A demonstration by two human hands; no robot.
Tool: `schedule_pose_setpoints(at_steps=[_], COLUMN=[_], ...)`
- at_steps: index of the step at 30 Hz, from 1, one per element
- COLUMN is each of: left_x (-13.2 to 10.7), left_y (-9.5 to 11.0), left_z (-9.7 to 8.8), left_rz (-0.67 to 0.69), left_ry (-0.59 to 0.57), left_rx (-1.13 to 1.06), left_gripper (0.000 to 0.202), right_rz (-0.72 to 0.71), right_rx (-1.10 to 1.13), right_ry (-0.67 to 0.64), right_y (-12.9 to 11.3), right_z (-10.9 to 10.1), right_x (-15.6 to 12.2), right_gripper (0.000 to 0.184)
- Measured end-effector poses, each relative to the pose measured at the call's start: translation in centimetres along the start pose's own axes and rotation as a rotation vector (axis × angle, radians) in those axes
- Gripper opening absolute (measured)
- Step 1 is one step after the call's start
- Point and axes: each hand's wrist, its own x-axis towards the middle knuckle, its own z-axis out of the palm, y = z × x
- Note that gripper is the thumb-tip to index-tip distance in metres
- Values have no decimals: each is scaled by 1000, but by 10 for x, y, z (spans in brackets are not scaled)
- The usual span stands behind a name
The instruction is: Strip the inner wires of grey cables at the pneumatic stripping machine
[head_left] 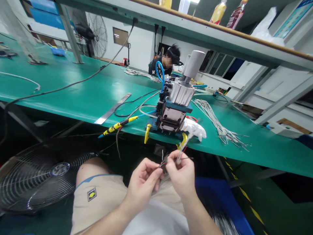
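Thin coloured wires (pixel 163 160), red, green and one white strand standing up, fan out of a pale cable end. It is held over the lap, just below the near edge of the green table (pixel 85 94) and in front of the small pneumatic machine (pixel 174 106) clamped there.

The left hand (pixel 143 182) is palm-in, its fingers curled, with thumb and forefinger pressed together on the strands. The right hand (pixel 183 174) faces it, knuckles up. Its thumb and forefinger pinch the pale sheath, which sticks up past the fingertips, and the other fingers are folded. Both wrists are bent inward, so the two pinches nearly touch.

By the look of it, the strands are being sorted and straightened at the cable end. The work needs a light, steady pinch and each strand kept apart from the rest.

A white cloth (pixel 195 130) lies just right of the machine at the near edge, and beyond it a loose bundle of grey cables (pixel 220 125) lies toward the right. To the left, a yellow-and-black striped lead (pixel 117 125) lies along the edge, with a steel ruler (pixel 112 109) behind it. A floor fan (pixel 44 178) stands at the left knee and a blue bin (pixel 220 199) at the right. Across the table, another person (pixel 168 60) sits at the far edge.
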Motion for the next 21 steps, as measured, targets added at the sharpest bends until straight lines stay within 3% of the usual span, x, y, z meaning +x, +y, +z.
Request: schedule_pose_setpoints(at_steps=[3, 5, 10, 16, 21], left_x=[-2, -1, 3, 3, 3], left_y=[2, 3, 5, 4, 3], left_z=[-2, -3, 0, 0, -1], left_rz=[-13, -48, -51, -59, -67], left_ry=[-21, -49, -57, -47, -58], left_rx=[-66, -109, -100, -44, -67], left_gripper=[29, 29, 30, 32, 33], right_rz=[-7, 39, 89, 140, 252], right_rx=[255, 327, 149, 192, 224], right_ry=[126, 77, -89, -252, -216], right_y=[6, 8, 3, -10, -3], right_z=[-10, -14, -6, 2, 3], right_x=[9, 8, -10, -9, -6], right_gripper=[18, 20, 20, 15, 24])
